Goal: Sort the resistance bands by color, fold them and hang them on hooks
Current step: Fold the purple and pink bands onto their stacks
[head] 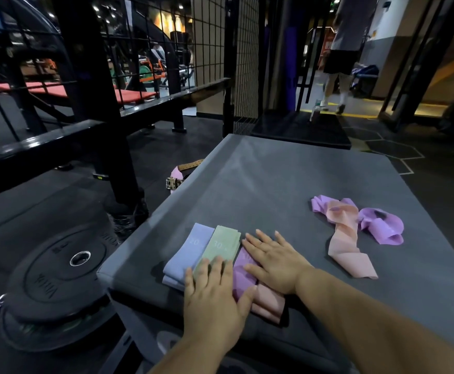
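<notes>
While four folded bands lie side by side at the near left edge of the grey pad (287, 174), two hands press them flat, fingers straight, gripping nothing; the left hand (215, 300) covers the green band (223, 247) and purple band (243, 276), beside the blue band (185, 255); the right hand (274, 265) overlaps the pink band (270, 303); two more, a loose pink band (347, 244) crossing a loose purple band (385, 228), lie at the pad's right.
</notes>
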